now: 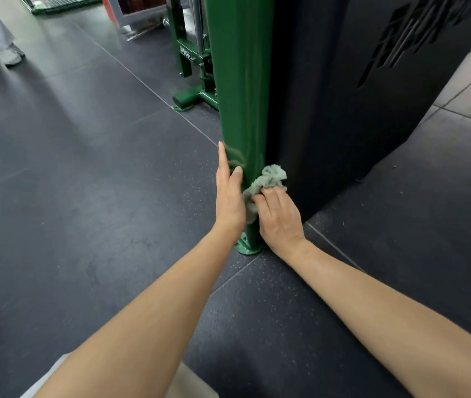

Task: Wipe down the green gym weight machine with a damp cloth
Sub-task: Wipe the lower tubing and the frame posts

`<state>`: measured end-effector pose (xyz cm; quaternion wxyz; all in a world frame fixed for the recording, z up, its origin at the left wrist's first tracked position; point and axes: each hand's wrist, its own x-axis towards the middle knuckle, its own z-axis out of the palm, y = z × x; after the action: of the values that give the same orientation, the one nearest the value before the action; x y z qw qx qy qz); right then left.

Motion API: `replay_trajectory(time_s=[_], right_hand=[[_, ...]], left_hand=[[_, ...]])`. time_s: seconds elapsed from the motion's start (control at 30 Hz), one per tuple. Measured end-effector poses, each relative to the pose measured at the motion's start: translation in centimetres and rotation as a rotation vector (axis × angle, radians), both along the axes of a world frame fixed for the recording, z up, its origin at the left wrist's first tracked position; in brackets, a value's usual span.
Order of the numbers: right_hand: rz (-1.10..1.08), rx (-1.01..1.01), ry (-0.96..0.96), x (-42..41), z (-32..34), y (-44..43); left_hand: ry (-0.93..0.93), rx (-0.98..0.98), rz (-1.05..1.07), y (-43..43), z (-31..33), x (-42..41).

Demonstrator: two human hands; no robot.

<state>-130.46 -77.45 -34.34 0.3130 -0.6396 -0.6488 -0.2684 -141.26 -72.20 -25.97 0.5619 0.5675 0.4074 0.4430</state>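
A glossy green upright post (240,81) of the weight machine stands in the middle of the view, bolted to the floor by a green base flange (247,248). My left hand (230,193) lies flat and open against the post's left side, fingers pointing up. My right hand (278,218) grips a crumpled pale grey-green cloth (268,180) and presses it against the post's lower right side, near the black panel. Part of the cloth is hidden between my two hands.
A tall black shroud panel (343,96) adjoins the post on the right. More green frame parts and a foot (188,99) sit behind. The floor is dark rubber tile (84,182). Another person's shoes (10,54) stand at the far left.
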Motion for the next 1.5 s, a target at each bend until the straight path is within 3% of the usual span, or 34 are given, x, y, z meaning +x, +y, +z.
replay_trajectory(time_s=[0.43,0.83,0.97,1.1,1.23,1.5], right_hand=[[-0.048,-0.547,0.010,-1.0,-8.3,-2.7],[-0.012,-0.954,-0.069,-1.0,-8.3,-3.1],[0.018,-0.953,0.159,-1.7,-7.7,-2.9],[0.059,-0.640,0.525,-1.7,-1.6,-3.5],[0.077,-0.426,0.684,-1.3,9.5,-5.1],[0.125,-0.562,1.027,-6.9,31.8,-14.4]], left_hand=[[0.106,-0.122,-0.038,-1.3,-4.0,-0.1],[0.047,-0.194,-0.075,-2.0,-3.1,-0.8],[0.055,-0.215,-0.117,-2.8,-2.9,-1.9],[0.082,-0.313,-0.053,-4.5,-0.9,-3.4],[0.220,-0.379,-0.138,-8.0,5.0,-6.0],[0.127,-0.572,-0.242,-13.5,23.4,-8.9]])
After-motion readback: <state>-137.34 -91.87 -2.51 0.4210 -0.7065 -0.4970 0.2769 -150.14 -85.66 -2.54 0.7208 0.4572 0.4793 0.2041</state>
